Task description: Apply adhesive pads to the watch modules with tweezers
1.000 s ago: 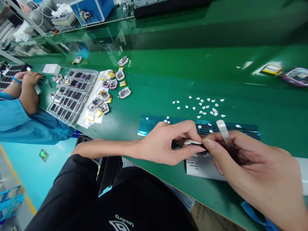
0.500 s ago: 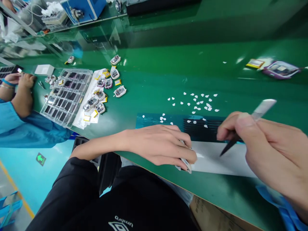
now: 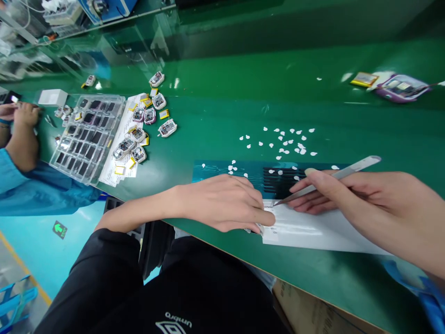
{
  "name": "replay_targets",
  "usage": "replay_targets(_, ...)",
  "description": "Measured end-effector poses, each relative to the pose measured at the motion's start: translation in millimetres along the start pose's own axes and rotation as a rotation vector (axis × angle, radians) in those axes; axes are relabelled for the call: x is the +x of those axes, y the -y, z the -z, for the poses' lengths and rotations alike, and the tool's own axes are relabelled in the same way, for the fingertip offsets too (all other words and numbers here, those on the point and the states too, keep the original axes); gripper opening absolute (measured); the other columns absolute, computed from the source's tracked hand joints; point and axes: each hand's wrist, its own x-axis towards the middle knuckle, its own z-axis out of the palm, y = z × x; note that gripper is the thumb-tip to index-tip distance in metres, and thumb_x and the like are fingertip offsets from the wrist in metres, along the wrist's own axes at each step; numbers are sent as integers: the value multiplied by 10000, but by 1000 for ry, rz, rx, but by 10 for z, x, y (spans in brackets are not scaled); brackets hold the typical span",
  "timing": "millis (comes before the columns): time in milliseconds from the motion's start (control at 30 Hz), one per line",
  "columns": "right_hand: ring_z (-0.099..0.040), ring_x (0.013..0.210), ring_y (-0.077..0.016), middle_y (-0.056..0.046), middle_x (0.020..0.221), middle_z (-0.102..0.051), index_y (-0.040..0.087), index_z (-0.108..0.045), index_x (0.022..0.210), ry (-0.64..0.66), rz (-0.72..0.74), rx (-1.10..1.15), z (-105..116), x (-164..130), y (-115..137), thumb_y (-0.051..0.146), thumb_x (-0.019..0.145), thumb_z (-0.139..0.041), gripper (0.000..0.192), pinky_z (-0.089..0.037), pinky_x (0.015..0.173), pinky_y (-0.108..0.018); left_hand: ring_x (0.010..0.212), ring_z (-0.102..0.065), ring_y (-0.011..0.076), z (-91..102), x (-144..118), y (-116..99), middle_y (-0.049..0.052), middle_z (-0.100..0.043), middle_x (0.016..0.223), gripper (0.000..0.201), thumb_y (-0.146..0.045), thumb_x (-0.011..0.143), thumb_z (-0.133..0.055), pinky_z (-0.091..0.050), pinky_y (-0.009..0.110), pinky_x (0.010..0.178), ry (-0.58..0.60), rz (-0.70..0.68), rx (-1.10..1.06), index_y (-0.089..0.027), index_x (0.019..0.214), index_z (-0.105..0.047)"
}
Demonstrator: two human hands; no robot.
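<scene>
My left hand (image 3: 225, 204) is closed, its curled fingers resting on a small white electronic device (image 3: 257, 230) that is mostly hidden beneath them. Right beside it lies a white paper strip (image 3: 320, 232) with small print near its left end. Tweezers (image 3: 358, 166) are held pen-like in my right hand (image 3: 358, 192). Their tip is at the upper left corner of the strip, close to my left fingers. Several small white round stickers with tabs (image 3: 301, 150) are scattered on the green mat beyond my hands, some on a dark blue film (image 3: 215, 172).
A purple-edged device (image 3: 401, 88) with a yellow battery (image 3: 364, 79) lies at the far right. To the left are several opened white devices (image 3: 167, 128), a clear compartment tray (image 3: 88, 139) and a white box (image 3: 53, 97). A co-worker's blue sleeve (image 3: 45, 185) is at the left edge.
My right hand has swung the tweezers left and turned them flatter, bringing the tip to the strip's left end. My left hand has shifted slightly left, baring print on the strip.
</scene>
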Motion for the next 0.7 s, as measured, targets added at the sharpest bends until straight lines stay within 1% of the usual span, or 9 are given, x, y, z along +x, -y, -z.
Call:
replay_targets(133,-757,618,-237,-73,731,-776,320,-803,663,53,-65,96,4,8,-11,897,833,-521,664,-670,598,-327,880,-712,189,-25,-7,4,38,-762,889,224,-346,1056,-552,-539,317,891,-12,36,-50,-257,962,-734)
replay_targets(267,-761,635,-231,-77,756,-783,311,-813,695,113,-29,195,-18,33,4,779,865,-599,541,-662,584,-306,853,-705,186,-8,3,-3,34,-756,877,218,-341,1053,-560,-529,313,873,-41,26,-46,-254,938,-724)
replay_targets(333,-762,639,-228,-87,766,-785,301,-817,708,138,-42,232,-23,48,8,774,850,-617,534,-663,592,-294,867,-711,194,15,14,-10,49,-765,913,246,-341,1070,-527,-524,320,857,-6,5,6,-235,961,-721)
replay_targets(400,-755,615,-232,-97,739,-776,288,-818,711,160,-89,269,-18,62,0,802,817,-637,555,-660,579,-286,898,-720,203,39,24,-15,68,-779,968,291,-354,1092,-477,-517,333,860,47,-6,56,-217,1002,-718)
replay_targets(500,-748,596,-242,-103,691,-759,288,-817,710,200,-145,301,10,75,-35,847,771,-655,585,-658,563,-294,948,-732,204,56,36,-9,76,-792,1019,337,-378,1111,-423,-497,349,913,107,-7,84,-213,1051,-711)
replay_targets(533,-754,615,-245,-106,687,-757,292,-814,694,190,-145,285,23,73,-50,859,765,-652,594,-663,579,-302,963,-736,205,56,39,-4,76,-794,1028,333,-377,1111,-424,-492,353,925,114,-6,81,-213,1061,-710)
replay_targets(600,-768,675,-253,-114,689,-756,300,-797,635,108,-127,218,52,51,-77,882,762,-636,617,-678,632,-329,987,-746,213,53,42,8,81,-798,1033,312,-367,1105,-444,-490,362,927,117,-1,68,-210,1071,-712)
replay_targets(667,-771,723,-253,-113,728,-769,307,-779,596,-64,-107,152,75,0,-99,868,781,-642,606,-681,669,-351,1020,-753,231,58,42,11,91,-803,1034,299,-353,1097,-460,-499,384,958,112,5,31,-209,1051,-718)
replay_targets(700,-769,734,-250,-108,768,-780,310,-783,615,-159,-98,124,80,-34,-110,842,808,-646,582,-680,674,-363,1053,-754,239,68,41,6,96,-806,1058,292,-351,1092,-471,-500,399,1007,96,12,-8,-213,1029,-720)
